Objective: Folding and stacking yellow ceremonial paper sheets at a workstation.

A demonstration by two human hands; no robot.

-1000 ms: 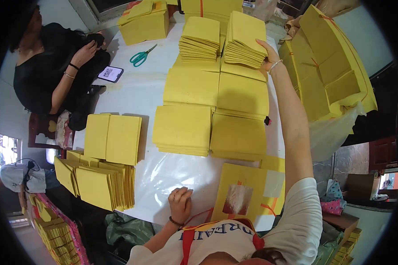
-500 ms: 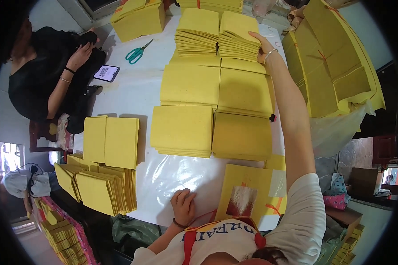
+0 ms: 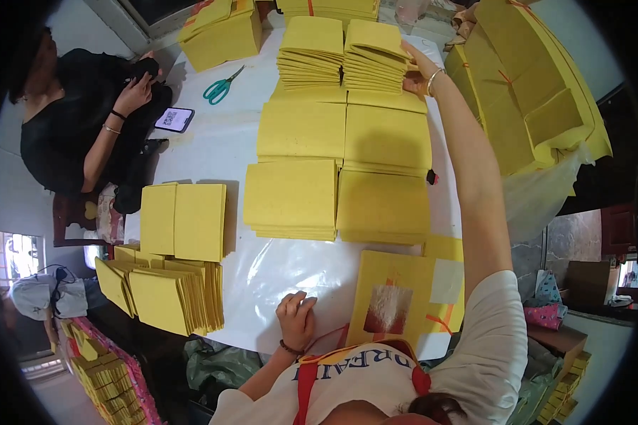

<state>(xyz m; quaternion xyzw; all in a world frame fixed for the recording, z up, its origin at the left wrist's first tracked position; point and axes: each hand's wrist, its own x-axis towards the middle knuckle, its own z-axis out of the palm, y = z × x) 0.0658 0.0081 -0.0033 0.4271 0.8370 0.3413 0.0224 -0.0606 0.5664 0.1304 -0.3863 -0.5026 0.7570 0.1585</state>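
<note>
At the table's far side, my right hand (image 3: 417,69) grips the right edge of a stack of folded yellow paper sheets (image 3: 376,60). The fingers close around its edge, and the upper sheets look bent and slightly lifted there. A similar stack (image 3: 310,53) stands close on its left. Nearer to me lie two rows of flat yellow paper piles (image 3: 292,198). My left hand (image 3: 296,317) rests at the near table edge, fingers loosely bent and a little apart, with nothing visible in it. A yellow sheet with a red and white patch (image 3: 390,308) lies to its right.
Yellow folded bundles (image 3: 181,290) stand at the left table edge. Teal scissors (image 3: 221,88) and a phone (image 3: 174,120) lie further back, beside a seated person in black (image 3: 71,120). Large tied yellow bundles (image 3: 532,92) rise on the right.
My right hand has shifted its hold on the far right stack, whose upper sheets now bend up more. The whole view has shifted slightly. My left hand stays resting.
</note>
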